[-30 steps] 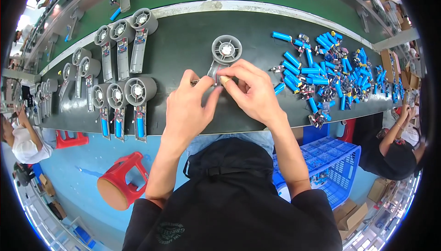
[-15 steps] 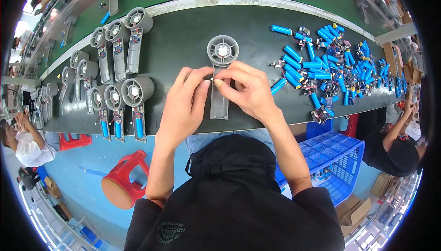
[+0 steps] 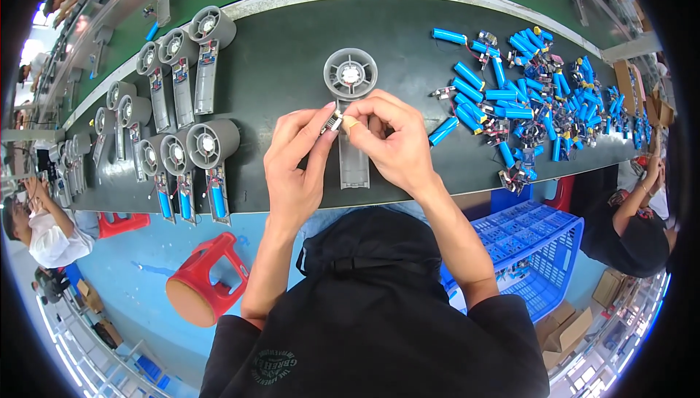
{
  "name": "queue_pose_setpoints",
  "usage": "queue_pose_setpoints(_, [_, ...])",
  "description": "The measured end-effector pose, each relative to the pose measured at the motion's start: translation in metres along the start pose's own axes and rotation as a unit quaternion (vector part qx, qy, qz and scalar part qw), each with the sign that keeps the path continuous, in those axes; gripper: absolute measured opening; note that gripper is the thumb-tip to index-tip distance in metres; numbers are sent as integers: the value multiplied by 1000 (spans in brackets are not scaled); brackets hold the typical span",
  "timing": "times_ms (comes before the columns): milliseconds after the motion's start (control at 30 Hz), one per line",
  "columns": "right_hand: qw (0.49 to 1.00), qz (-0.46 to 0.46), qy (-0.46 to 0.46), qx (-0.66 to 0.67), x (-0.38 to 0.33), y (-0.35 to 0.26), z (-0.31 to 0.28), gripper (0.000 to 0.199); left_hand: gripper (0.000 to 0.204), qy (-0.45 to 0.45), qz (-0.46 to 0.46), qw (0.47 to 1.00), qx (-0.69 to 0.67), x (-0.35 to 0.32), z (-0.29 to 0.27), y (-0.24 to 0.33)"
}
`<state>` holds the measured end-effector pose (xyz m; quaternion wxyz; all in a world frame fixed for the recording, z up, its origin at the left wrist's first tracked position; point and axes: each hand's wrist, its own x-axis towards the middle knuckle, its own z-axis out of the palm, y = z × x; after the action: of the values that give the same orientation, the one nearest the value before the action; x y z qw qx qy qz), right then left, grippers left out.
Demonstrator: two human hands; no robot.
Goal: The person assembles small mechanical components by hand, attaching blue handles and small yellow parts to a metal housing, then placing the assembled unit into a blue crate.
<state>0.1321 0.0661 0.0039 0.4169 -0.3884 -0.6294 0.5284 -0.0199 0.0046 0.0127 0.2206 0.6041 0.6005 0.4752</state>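
- Grey plastic fan housing (image 3: 351,77) lies flat on the dark counter (image 3: 292,55), round head away from you, its open handle shell running back toward your body.
- Your left hand (image 3: 295,165) and right hand (image 3: 390,139) meet just above that handle shell; both pinch one small component (image 3: 334,122) between fingertips. It is too small to tell what kind of part it is.
- Neither hand touches the housing itself, as far as can be seen.
- Judgement: the handle shell of this housing looks empty, with no blue cell in it, so fitting is at an early stage here.
- Left of the housing: finished-looking units (image 3: 197,157) stand in rows, several with a blue cell seated in the handle. That batch appears done.
- Right of the housing: a large heap of blue battery cells (image 3: 510,99) with small circuit boards and wires, well apart from your hands. Much stock is left.
- One loose blue cell (image 3: 443,130) lies just right of your right hand.
- Below the counter edge: red stool (image 3: 200,281) to the left, blue crate (image 3: 539,252) to the right.
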Motion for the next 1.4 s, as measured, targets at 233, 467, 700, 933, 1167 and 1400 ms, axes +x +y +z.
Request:
queue_pose_setpoints(233, [1000, -6, 19, -20, -2, 0, 3, 6, 37, -1, 31, 1000, 5, 1, 2, -9])
queue_pose_setpoints(467, [999, -5, 39, -12, -4, 1, 7, 8, 37, 41, 30, 999, -8, -4, 8, -13])
queue_pose_setpoints(700, [993, -70, 51, -81, -3, 6, 6, 10, 35, 1, 58, 998, 3, 1, 1, -14])
queue_pose_setpoints(933, [977, -151, 62, -135, -1, 10, 4, 15, 34, -5, 56, 998, -12, 1, 0, -18])
queue_pose_setpoints(1167, [952, -225, 66, -196, 2, 15, 6, 19, 33, -19, 40, 999, -28, 2, -1, -17])
queue_pose_setpoints(1400, [941, -257, 68, -211, 3, 15, 7, 20, 33, -42, 17, 997, -56, 2, -6, -17])
